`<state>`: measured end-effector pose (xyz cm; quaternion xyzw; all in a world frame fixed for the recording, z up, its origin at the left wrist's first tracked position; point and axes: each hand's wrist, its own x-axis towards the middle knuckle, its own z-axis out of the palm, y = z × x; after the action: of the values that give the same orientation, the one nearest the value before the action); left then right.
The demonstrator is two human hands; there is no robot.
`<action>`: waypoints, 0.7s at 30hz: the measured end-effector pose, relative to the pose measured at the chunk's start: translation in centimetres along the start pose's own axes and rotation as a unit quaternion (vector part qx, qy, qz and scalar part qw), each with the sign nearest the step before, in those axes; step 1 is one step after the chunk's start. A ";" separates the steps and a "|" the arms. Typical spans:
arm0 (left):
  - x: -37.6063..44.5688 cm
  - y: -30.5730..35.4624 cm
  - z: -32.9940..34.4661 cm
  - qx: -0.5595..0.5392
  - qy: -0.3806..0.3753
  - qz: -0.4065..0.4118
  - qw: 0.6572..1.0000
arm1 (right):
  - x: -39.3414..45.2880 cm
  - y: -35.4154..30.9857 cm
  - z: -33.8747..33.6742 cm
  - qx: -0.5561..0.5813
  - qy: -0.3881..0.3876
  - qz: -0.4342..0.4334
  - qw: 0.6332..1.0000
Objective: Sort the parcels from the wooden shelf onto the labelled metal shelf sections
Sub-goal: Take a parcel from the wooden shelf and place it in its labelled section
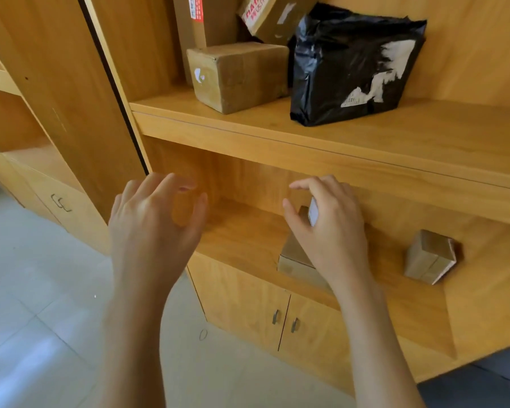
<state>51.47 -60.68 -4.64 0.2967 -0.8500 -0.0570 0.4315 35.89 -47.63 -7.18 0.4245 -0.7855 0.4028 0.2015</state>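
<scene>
Right hand (330,231) grasped a small cardboard parcel (295,257) on the wooden shelf (248,231), seemingly for lifting; left hand (153,225) hovered released, empty.

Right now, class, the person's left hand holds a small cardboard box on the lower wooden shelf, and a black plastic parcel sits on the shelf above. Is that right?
Not quite. The right hand, not the left, holds the small cardboard box on the lower wooden shelf. The left hand is empty, fingers loosely spread. The black plastic parcel does sit on the shelf above. The head view shows this.
</scene>
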 end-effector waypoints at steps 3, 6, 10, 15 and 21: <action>1.5 -2.0 2.0 -0.020 -0.020 0.015 0.999 | 0.3 -0.4 2.4 -0.035 0.011 0.022 0.999; 3.2 -3.6 3.7 -0.043 -0.048 0.042 0.997 | 0.1 -0.5 4.5 -0.069 0.025 0.055 0.996; 4.7 -5.3 6.4 -0.081 -0.097 0.088 0.988 | -1.0 0.4 6.6 -0.085 0.039 0.123 0.988; 3.9 -5.6 11.2 -0.122 -0.160 0.126 0.971 | -3.8 3.5 7.5 -0.124 0.028 0.211 0.969; 1.1 -4.0 18.6 -0.126 -0.203 0.161 0.958 | -6.8 9.3 8.1 -0.167 0.007 0.276 0.946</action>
<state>38.51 -67.51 -16.79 0.0814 -0.9423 -0.1524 0.2868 32.19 -47.72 -20.77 0.1483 -0.9265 0.3090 0.1554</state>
